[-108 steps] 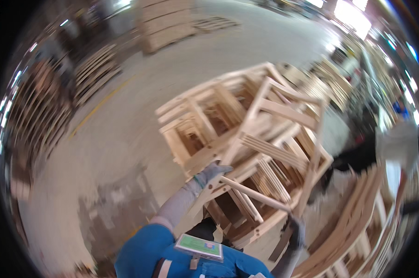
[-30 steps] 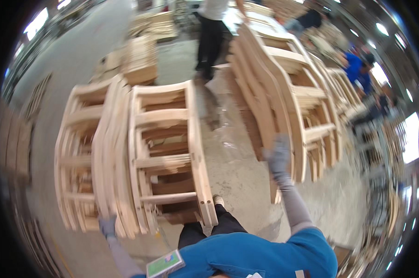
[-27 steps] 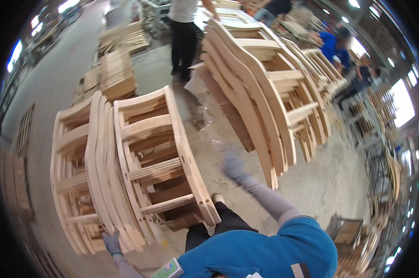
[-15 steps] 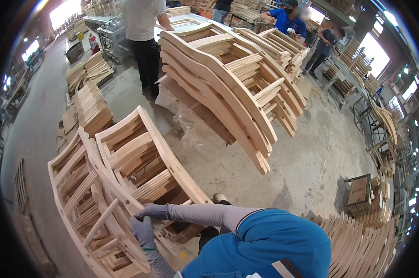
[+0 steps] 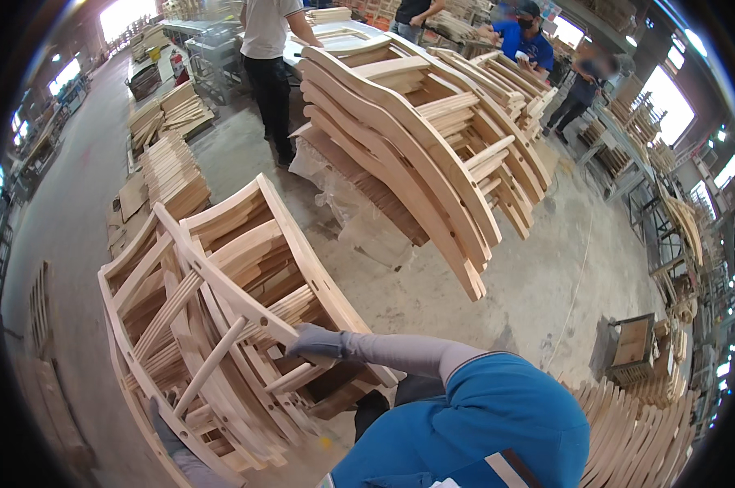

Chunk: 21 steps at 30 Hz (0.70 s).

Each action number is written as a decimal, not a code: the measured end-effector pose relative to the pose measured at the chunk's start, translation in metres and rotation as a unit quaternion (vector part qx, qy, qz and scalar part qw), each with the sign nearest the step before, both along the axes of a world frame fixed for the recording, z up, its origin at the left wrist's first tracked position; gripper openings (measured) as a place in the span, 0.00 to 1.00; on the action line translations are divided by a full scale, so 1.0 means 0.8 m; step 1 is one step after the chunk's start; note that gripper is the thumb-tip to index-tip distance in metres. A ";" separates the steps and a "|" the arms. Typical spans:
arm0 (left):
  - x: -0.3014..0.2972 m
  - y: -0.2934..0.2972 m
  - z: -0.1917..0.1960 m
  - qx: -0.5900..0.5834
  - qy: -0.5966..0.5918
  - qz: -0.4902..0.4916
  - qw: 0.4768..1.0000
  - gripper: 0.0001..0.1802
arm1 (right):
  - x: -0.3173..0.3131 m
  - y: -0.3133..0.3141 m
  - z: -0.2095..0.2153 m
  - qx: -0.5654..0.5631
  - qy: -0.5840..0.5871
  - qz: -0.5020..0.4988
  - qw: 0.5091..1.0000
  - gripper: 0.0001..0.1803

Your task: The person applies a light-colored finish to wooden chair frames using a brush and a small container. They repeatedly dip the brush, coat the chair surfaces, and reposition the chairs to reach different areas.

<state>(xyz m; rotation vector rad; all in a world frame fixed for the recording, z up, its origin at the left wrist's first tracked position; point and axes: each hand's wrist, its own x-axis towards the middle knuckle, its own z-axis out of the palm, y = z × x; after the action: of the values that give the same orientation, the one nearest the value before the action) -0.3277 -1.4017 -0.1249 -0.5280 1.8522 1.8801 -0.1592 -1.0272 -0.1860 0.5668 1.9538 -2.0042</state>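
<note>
My right hand (image 5: 315, 341), in a grey glove, is closed around the near end of the right rail of a pale wooden chair-back frame (image 5: 236, 294). Down at the left, my left hand (image 5: 167, 426), gloved too, lies along the frame's left rail with its fingers partly hidden behind the wood. A round dowel (image 5: 210, 366) and several thin slats join the two rails. The held frame sits tilted over more frames of the same kind. Touching it on the right is another stack of curved frames (image 5: 304, 254).
A taller stack of chair-back frames (image 5: 400, 106) rests ahead on a cardboard-and-plastic-covered base. Bundled slats (image 5: 172, 175) lie at the far left. Curved wooden parts (image 5: 636, 431) stand at the lower right, near a crate (image 5: 632, 346). Several people stand beyond the tall stack.
My hands were together on the right rail; now the left has moved across to the left rail. The top frame has lifted and tilted away from those under it.
</note>
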 end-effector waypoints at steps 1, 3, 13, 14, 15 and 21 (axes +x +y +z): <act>-0.001 0.025 0.003 0.010 0.009 0.003 1.000 0.25 | 0.009 0.009 0.004 0.011 -0.003 -0.018 1.000 0.24; 0.018 0.043 -0.010 0.031 0.014 0.024 0.999 0.23 | 0.038 0.034 0.045 0.047 -0.014 -0.017 0.999 0.27; 0.191 0.142 -0.019 0.084 0.057 0.091 0.991 0.15 | 0.229 0.150 0.124 0.203 -0.018 -0.005 0.979 0.35; 0.201 0.156 -0.008 0.084 0.066 0.079 0.991 0.15 | 0.245 0.162 0.133 0.214 -0.022 -0.006 0.977 0.36; 0.211 0.170 -0.001 0.084 0.073 0.065 0.992 0.15 | 0.258 0.175 0.143 0.204 -0.028 -0.018 0.978 0.37; 0.234 0.313 0.072 0.090 0.126 -0.037 0.987 0.14 | 0.340 0.274 0.202 0.193 -0.098 -0.095 0.972 0.41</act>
<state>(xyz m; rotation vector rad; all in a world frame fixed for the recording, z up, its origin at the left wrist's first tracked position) -0.1405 -1.1515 -0.0670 -0.1652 1.7990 2.1180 0.1126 -0.8079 -0.0245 1.0376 2.2432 -1.5912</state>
